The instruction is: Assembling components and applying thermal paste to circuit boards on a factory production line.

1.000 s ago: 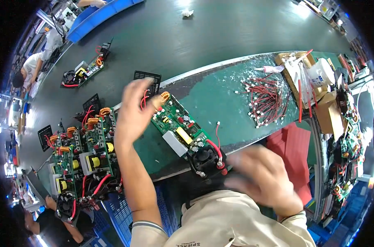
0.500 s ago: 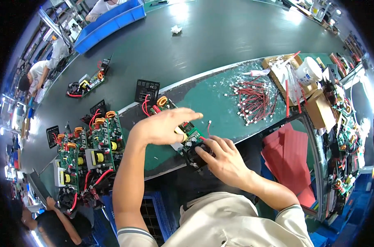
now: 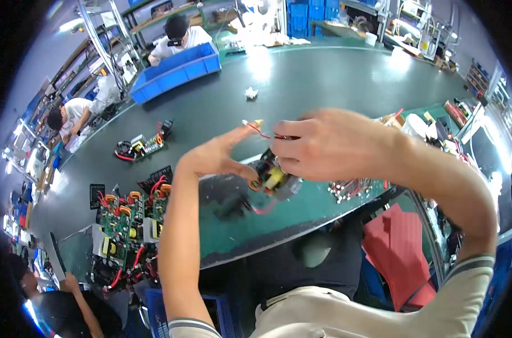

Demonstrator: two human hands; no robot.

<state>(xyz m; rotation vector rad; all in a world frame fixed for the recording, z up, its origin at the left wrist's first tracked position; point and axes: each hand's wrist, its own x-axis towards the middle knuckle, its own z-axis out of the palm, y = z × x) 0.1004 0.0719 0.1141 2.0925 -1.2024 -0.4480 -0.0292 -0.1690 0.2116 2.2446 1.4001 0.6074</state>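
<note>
A circuit board [image 3: 274, 179] with a yellow transformer and a copper-coloured coil is raised and tilted between my hands, partly blurred. My left hand [image 3: 219, 155] curves around its left side, thumb against the board near the coil and index finger, with a yellowish tip, stretched past it. Bent over the board's upper right, my right hand [image 3: 323, 145] grips it and hides much of it. A thin red lead [image 3: 258, 129] with a small white plug sticks out by the right fingertips. Below the board, a blurred dark part [image 3: 233, 206] hangs near a red wire.
Several similar boards [image 3: 121, 225] stand at the left; another board [image 3: 145, 143] lies farther back. A pile of red leads [image 3: 352, 188] lies right of my hands. Beyond are a blue bin [image 3: 177, 73] and co-workers. Red sheets [image 3: 399, 253] rest below the bench's right edge.
The board has come up off the bench and been turned. My right hand has moved up and over it. The head view has tilted up, showing more of the far room.
</note>
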